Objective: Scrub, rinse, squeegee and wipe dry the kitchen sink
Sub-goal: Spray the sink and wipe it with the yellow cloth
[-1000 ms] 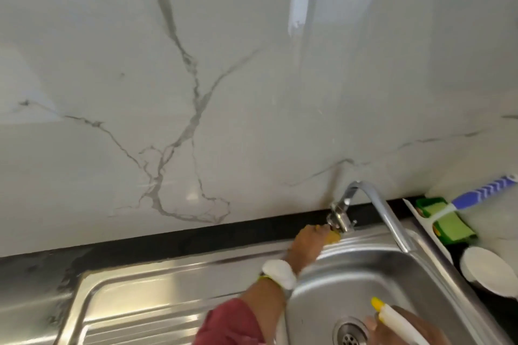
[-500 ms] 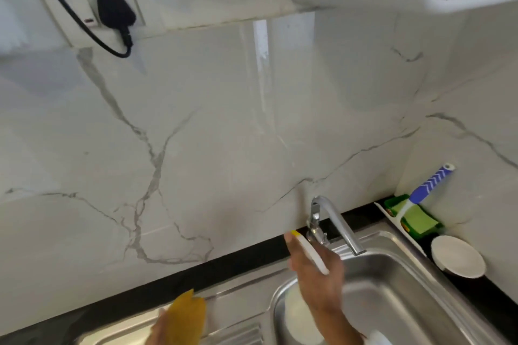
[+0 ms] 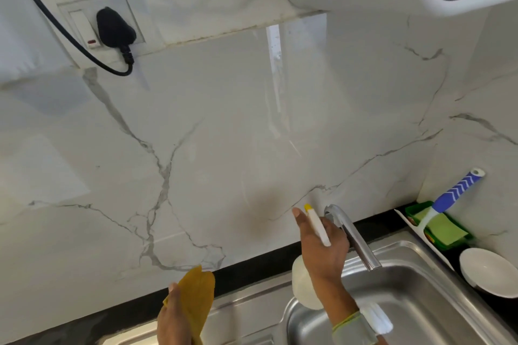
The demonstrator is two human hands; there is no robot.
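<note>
Well, most of what shows is the glossy white marble-look wall [image 3: 224, 148], its grey veins branching across the middle of the frame. Low at the right lies the stainless steel sink [image 3: 414, 305], brushed and softly shiny, with a rounded basin corner and a flat ribbed drainer running off toward the bottom centre. A curved chrome faucet [image 3: 353, 235] arches over the basin from its back edge.

The right hand [image 3: 322, 249], at lower centre-right, is wrapped around a white spray bottle [image 3: 304, 286]; the slim white nozzle with its yellow tip sticks up past the fingers, and the rounded bottle body bulges out below the palm, just beside the faucet. The left hand [image 3: 175, 319], at the bottom centre, grips a limp, mustard-yellow cloth [image 3: 197, 297] that stands up in a soft fold above the drainer.

At the right edge, a squeegee with a blue-and-white chevron handle [image 3: 454, 193] leans against the wall, resting over a green sponge in a green tray [image 3: 440, 230]. Just below sits a smooth white round bowl [image 3: 487, 272] on the black countertop [image 3: 252, 272]. In the upper left, a black plug [image 3: 113, 26] sits in a white wall socket, its cable looping away.
</note>
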